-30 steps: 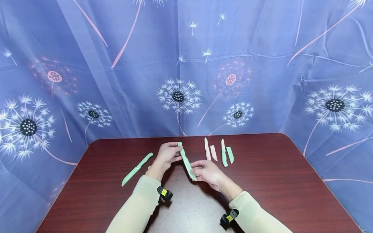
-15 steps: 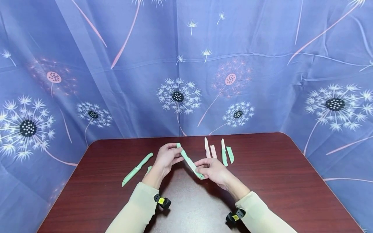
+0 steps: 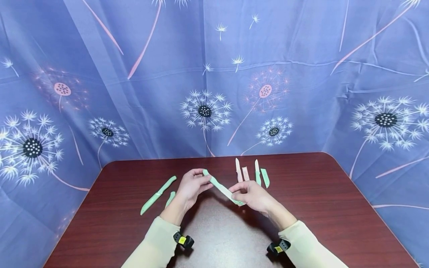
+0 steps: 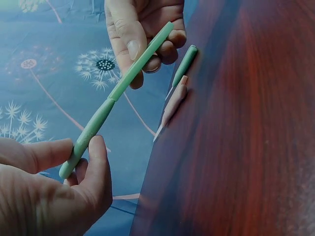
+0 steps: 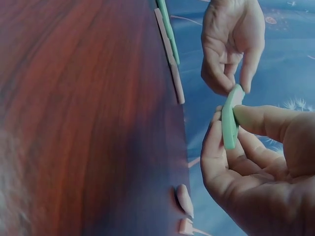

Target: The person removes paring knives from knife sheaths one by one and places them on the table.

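A light green knife (image 3: pixel 219 187) is held up between both hands over the middle of the table, slanting down to the right in the head view. My left hand (image 3: pixel 193 186) pinches the handle (image 4: pixel 88 132) near its butt end, between thumb and fingers. At the other end, a green sheath (image 4: pixel 142 61) covers the blade. My right hand (image 3: pixel 253 195) pinches that sheath between thumb and fingers. In the right wrist view, the sheath's tip (image 5: pixel 229 132) shows between the right thumb and fingers.
Left lies a sheathed green knife (image 3: pixel 158 195); another green piece (image 3: pixel 170 198) is partly hidden behind the left wrist. Back right are a pink knife (image 3: pixel 238 170), a pink sheath (image 3: pixel 245 173), a green-handled paring knife (image 3: pixel 257 175) and a green sheath (image 3: pixel 265 178). A curtain (image 3: pixel 161 111) hangs behind the table.
The right hand has moved right with the sheath end, and the left hand has come slightly nearer. The knife has turned from steep to a flatter slant. Both hands keep their hold.
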`<state>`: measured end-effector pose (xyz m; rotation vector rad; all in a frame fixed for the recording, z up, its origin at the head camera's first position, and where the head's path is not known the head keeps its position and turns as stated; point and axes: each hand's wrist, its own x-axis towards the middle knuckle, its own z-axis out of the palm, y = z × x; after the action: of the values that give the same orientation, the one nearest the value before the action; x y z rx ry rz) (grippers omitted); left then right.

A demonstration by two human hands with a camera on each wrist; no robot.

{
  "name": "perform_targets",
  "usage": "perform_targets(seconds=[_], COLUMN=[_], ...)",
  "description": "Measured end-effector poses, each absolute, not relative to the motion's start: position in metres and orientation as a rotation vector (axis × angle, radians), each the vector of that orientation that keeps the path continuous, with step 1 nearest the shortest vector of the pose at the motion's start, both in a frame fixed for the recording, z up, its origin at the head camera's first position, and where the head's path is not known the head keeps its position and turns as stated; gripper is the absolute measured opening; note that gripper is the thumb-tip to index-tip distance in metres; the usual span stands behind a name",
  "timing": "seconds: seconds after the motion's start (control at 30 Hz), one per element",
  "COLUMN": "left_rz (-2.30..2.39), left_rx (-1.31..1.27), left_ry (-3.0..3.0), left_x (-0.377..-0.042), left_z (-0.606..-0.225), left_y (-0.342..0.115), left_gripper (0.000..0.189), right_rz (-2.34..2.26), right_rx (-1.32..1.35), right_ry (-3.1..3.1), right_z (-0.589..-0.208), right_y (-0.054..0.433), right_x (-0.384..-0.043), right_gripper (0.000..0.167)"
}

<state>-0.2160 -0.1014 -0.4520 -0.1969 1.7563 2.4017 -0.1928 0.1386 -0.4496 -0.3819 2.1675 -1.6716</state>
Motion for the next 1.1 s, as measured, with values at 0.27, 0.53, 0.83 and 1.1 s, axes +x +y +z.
perform_targets(seconds=[0.27, 0.53, 0.83, 1.1], left_rz=[2.370, 2.295, 2.132, 1.864], left_rx=[-0.139, -0.026, 0.100, 0.257], left_ry=[1.787, 1.869, 2.094, 2.431], left_x=[-0.208, -0.199, -0.193, -0.192], left_z=[-0.450, -0.448, -0.445, -0.445], left_y=[-0.102, -0.104, -0.104, -0.104], left_gripper=[0.034, 0.035, 0.031, 0.030], right_rz=[-1.538, -1.386, -1.264, -1.152], right_rx=[-0.488, -0.537, -0.655, -0.807], right_ry=[2.318, 2.472, 2.635, 2.771], right_z=[-0.442, -0.442, -0.436, -0.434], right_y=[0.147, 0.154, 0.158, 0.160], right_x=[-0.195, -0.197, -0.194, -0.193], right_gripper=[0.017, 0.012, 0.014, 0.015])
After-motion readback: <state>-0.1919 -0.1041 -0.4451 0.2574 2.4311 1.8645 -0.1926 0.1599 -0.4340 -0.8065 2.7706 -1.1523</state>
